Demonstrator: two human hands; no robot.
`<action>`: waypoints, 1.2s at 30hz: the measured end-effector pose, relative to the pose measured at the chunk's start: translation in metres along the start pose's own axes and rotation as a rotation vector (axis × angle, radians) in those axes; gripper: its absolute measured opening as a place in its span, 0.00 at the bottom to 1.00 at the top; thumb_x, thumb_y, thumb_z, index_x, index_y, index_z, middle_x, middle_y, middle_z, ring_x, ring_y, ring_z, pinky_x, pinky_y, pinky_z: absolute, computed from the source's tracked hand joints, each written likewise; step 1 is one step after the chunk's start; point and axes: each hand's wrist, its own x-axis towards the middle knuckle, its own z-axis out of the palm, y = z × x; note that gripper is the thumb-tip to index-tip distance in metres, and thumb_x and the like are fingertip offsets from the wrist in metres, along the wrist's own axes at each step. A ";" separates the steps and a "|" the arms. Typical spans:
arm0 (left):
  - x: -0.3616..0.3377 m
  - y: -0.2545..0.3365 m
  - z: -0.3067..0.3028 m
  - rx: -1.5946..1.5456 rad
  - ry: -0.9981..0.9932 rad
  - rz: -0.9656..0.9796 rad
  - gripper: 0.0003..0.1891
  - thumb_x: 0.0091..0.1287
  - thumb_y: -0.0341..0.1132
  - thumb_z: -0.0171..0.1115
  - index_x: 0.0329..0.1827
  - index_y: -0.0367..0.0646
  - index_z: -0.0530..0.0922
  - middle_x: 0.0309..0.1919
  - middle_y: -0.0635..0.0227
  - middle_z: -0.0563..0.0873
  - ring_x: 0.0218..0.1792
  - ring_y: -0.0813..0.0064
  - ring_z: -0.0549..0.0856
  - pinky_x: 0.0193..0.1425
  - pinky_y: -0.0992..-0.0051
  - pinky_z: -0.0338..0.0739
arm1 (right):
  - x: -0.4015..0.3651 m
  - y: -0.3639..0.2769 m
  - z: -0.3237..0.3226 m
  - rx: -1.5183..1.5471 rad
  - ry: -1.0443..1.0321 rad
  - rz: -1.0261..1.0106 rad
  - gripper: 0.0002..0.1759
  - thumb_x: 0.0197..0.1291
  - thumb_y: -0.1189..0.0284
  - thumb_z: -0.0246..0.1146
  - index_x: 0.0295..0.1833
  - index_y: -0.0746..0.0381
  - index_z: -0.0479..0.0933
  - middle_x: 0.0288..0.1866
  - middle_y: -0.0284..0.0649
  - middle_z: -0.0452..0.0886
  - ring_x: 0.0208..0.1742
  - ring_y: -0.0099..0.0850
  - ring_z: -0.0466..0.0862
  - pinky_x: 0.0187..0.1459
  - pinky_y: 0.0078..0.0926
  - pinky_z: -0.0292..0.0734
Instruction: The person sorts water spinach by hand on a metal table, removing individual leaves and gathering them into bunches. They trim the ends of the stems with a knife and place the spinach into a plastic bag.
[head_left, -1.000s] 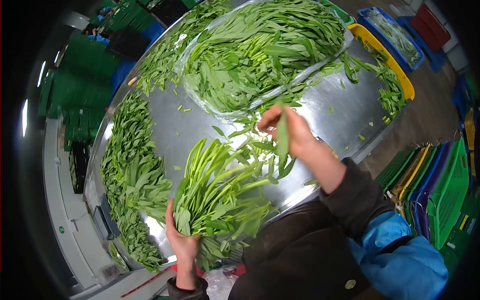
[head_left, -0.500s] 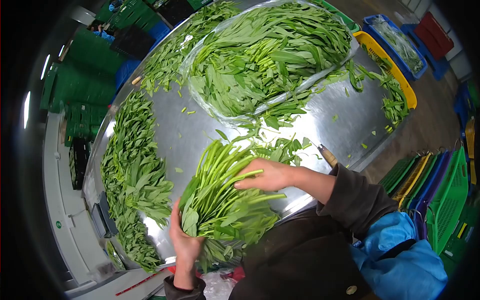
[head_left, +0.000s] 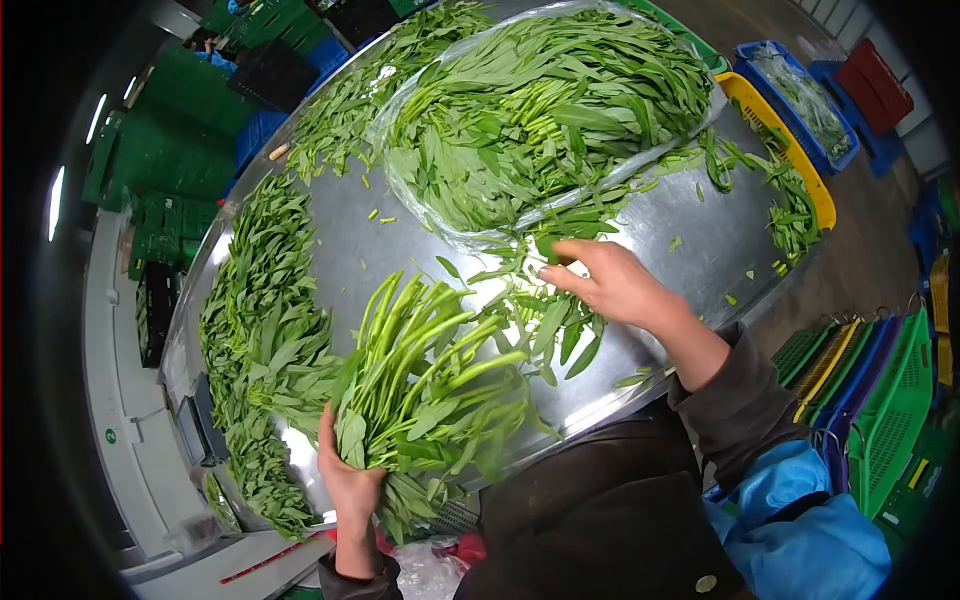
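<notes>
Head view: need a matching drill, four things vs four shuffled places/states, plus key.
1. Left hand
2. Right hand
3. Yellow crate
4. Clear bag

A. Wrapped around heaped greens
B. At the picture-right edge of the metal table
C. Over loose leaves, in front of the bag
D. Gripping the leafy bunch

Pairs: 1-D, 2-C, 3-B, 4-A

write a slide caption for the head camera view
Left hand holding a bunch of greens at a metal table, right hand near loose leaves
</notes>
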 end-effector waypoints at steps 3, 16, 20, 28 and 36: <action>-0.001 0.008 0.010 0.051 -0.029 0.062 0.44 0.44 0.17 0.69 0.68 0.33 0.61 0.57 0.58 0.78 0.54 0.71 0.79 0.62 0.74 0.71 | 0.001 -0.015 0.029 0.163 -0.311 -0.214 0.36 0.58 0.41 0.58 0.50 0.65 0.79 0.46 0.55 0.82 0.48 0.45 0.82 0.51 0.39 0.75; -0.003 0.010 0.021 0.051 -0.094 0.064 0.45 0.44 0.16 0.70 0.70 0.36 0.61 0.55 0.60 0.80 0.52 0.73 0.80 0.60 0.75 0.72 | 0.005 -0.029 0.078 0.714 -0.717 -0.080 0.28 0.60 0.56 0.64 0.63 0.55 0.73 0.56 0.38 0.80 0.54 0.29 0.77 0.58 0.25 0.70; -0.002 0.004 0.023 0.087 -0.102 0.106 0.44 0.44 0.17 0.70 0.69 0.35 0.63 0.55 0.58 0.81 0.53 0.71 0.81 0.61 0.73 0.72 | 0.005 -0.029 0.079 0.578 -0.745 -0.123 0.28 0.58 0.56 0.65 0.62 0.56 0.75 0.57 0.40 0.80 0.57 0.30 0.77 0.58 0.27 0.71; -0.001 0.003 0.015 0.070 -0.090 0.084 0.41 0.43 0.16 0.69 0.66 0.34 0.65 0.54 0.61 0.80 0.52 0.73 0.80 0.60 0.75 0.72 | 0.002 0.013 0.072 1.407 -0.631 0.208 0.23 0.70 0.53 0.51 0.53 0.62 0.74 0.30 0.33 0.75 0.24 0.26 0.75 0.30 0.30 0.74; -0.005 -0.011 0.005 -0.037 -0.102 -0.058 0.39 0.40 0.13 0.61 0.63 0.28 0.66 0.50 0.60 0.80 0.49 0.73 0.80 0.58 0.76 0.72 | -0.003 0.008 0.032 -0.276 -0.220 -0.097 0.25 0.68 0.57 0.56 0.59 0.66 0.69 0.40 0.49 0.83 0.51 0.45 0.82 0.52 0.39 0.75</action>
